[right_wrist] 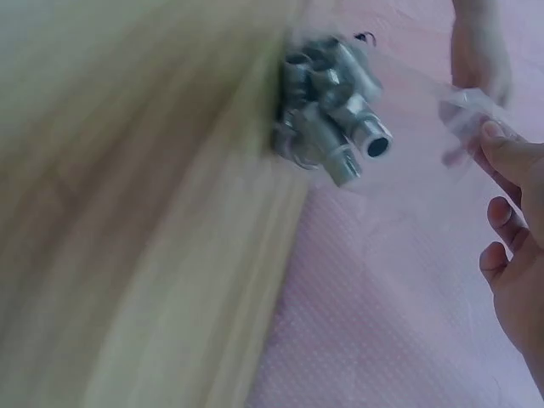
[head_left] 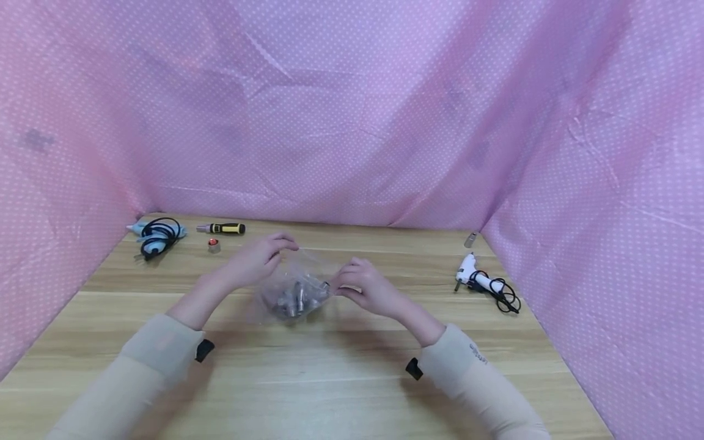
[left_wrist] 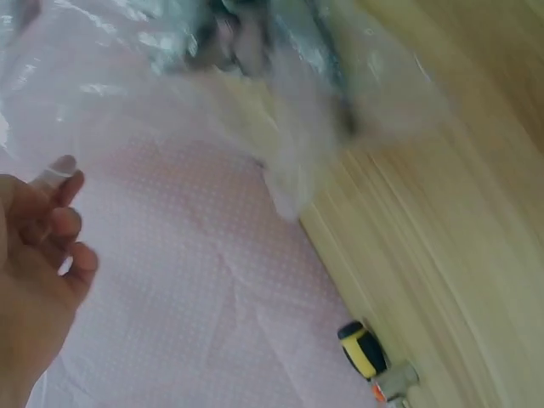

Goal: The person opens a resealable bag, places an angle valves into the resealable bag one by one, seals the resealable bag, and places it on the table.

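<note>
A clear plastic bag point(head_left: 275, 282) hangs low over the middle of the wooden table. Several silvery hollow metal pieces point(right_wrist: 327, 110), stepped cylinders that look like sockets, lie bunched at its bottom. My left hand point(head_left: 263, 260) pinches the bag's upper edge between thumb and fingers, on the left side. On the opposite side, my right hand point(head_left: 370, 286) grips the edge too; in the right wrist view its thumb point(right_wrist: 507, 144) presses the film against the index finger. The bag's mouth is stretched between both hands, and the pieces blur in the left wrist view.
At the back left lie a blue glue gun point(head_left: 154, 245) with a coiled black cord, a yellow and black screwdriver point(head_left: 225, 228) and a short metal piece point(head_left: 214, 246) with red inside. A white glue gun point(head_left: 467, 267) and a small metal cylinder point(head_left: 470, 239) lie at the right.
</note>
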`<state>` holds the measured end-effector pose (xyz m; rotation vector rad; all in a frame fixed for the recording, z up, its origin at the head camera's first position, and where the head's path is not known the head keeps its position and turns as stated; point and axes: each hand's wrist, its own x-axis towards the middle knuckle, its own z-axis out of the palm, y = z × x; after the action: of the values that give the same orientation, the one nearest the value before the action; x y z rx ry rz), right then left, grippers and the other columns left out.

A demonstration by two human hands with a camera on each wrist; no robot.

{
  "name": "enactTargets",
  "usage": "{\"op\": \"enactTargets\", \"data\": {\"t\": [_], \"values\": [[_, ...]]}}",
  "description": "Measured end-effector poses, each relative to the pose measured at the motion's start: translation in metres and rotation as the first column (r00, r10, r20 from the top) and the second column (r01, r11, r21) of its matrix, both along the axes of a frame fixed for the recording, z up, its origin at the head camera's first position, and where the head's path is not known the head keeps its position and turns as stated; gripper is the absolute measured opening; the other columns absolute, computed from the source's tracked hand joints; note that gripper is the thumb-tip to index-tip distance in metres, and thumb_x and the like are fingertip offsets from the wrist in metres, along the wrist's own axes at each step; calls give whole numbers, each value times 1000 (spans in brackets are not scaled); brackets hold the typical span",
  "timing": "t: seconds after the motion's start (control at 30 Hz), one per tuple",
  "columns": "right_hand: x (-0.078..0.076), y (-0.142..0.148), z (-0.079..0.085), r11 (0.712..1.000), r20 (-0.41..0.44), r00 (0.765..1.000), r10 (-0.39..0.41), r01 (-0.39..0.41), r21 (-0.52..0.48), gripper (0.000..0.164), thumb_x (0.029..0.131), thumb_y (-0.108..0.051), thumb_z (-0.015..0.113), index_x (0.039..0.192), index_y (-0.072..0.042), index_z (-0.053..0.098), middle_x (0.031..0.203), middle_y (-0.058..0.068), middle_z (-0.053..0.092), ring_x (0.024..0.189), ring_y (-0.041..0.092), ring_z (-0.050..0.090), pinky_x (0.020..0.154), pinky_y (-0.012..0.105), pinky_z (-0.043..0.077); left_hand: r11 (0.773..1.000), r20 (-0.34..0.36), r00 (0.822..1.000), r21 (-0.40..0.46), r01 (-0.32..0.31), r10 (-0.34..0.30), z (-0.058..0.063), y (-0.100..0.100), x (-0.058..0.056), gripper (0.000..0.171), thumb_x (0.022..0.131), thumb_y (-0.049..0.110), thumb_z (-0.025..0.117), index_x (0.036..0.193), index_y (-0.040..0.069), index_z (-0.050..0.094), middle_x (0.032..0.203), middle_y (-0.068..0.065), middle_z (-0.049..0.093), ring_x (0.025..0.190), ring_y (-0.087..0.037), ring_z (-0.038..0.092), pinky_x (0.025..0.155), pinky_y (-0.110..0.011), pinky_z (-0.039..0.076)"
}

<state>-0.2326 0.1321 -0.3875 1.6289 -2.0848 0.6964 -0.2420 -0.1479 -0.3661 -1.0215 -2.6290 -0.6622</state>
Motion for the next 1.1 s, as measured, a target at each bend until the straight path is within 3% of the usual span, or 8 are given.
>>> {"op": "enactTargets", "data": {"t": [0.17,0.3,0.43,0.6,0.73,0.83,1.0,1.1], "values": [[-5,11,17,1000,121,993,18,-15,-28,6,84,-1,67,88,-6,68,91,3,68,88,12,64,80,19,50,1000,-249,969,-14,6,-9,3,-9,-3,12,81,7,72,92,6,68,94,-5,66,83,-22,65,76,-35,54],[-10,20,34,998,206,978,-25,36,-49,8,84,2,66,87,-6,68,87,4,68,75,10,62,66,17,51,999,-359,933,36,-27,38,15,-12,0,12,78,11,75,84,9,65,84,-1,63,78,-20,62,72,-37,51],[-15,28,54,996,247,968,-50,65,-56,9,84,3,66,88,-6,66,80,3,64,63,8,58,57,18,51,998,-432,900,55,-38,58,37,-10,6,13,79,11,73,86,8,62,82,-2,60,74,-22,60,69,-39,49],[-18,35,81,996,273,961,-52,69,-55,10,84,5,64,89,-3,65,83,7,63,67,12,62,63,21,54,997,-423,906,76,-2,34,59,-6,15,14,82,9,70,88,5,59,81,-4,62,73,-19,60,65,-35,51],[-14,40,107,994,225,974,-32,54,-95,14,79,14,62,87,2,64,85,13,64,70,20,63,64,23,54,993,-393,919,115,16,31,68,0,19,13,83,5,70,84,3,57,73,-4,59,64,-13,53,57,-28,47],[-8,41,123,992,179,984,-2,24,-121,13,76,18,59,82,7,61,84,19,63,69,26,63,63,25,55,987,-404,914,156,37,29,70,7,24,14,82,3,70,81,3,56,69,-2,54,60,-10,46,52,-24,42],[-24,47,114,994,102,995,-10,22,-108,15,73,10,72,74,1,60,84,16,63,71,23,61,63,27,55,974,-415,910,206,96,-2,67,19,33,12,81,2,71,82,5,59,70,0,54,61,-7,44,51,-20,39],[-36,53,101,996,56,998,-27,32,-85,19,69,5,78,72,-4,62,84,10,64,73,19,61,65,23,54,970,-386,922,212,123,-32,63,22,34,11,80,6,73,83,7,63,72,2,58,62,-6,45,51,-19,40]]}}
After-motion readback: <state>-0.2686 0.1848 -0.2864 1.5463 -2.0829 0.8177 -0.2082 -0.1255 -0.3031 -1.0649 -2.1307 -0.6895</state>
